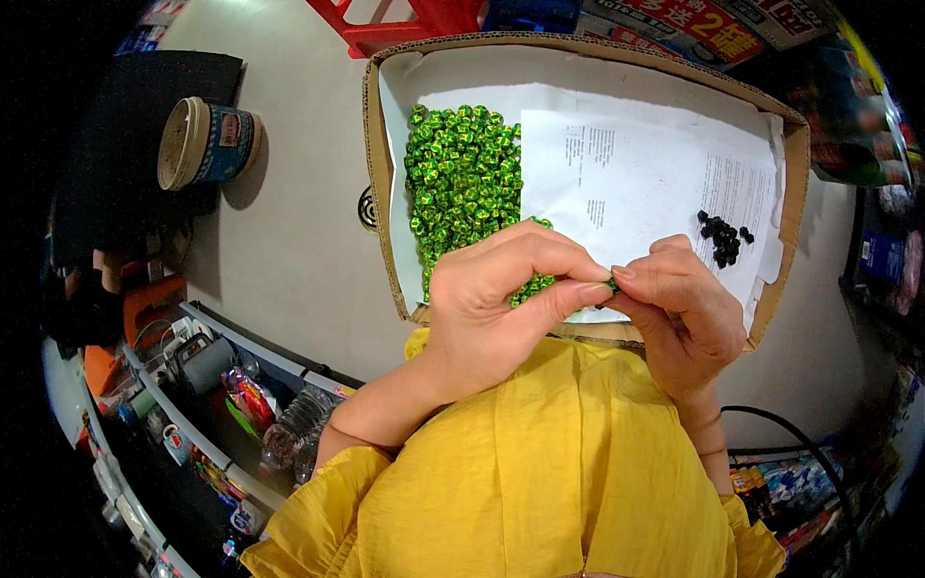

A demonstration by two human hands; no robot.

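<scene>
Both hands, left hand (496, 308) and right hand (674, 308), are pinching one tiny shiny green-foil candy (611, 284) over the paper-lined cardboard box (378, 144).

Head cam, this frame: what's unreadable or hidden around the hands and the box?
- Head view: the small item pinched between the left hand and right hand is almost fully covered by the fingertips; only a dark-green speck shows.
- Cardboard box: near edge hidden behind both hands.
- Pile of green foil-wrapped pieces: lower end hidden by the left hand.
- Small dark pieces on the printed paper: too small to identify.
</scene>
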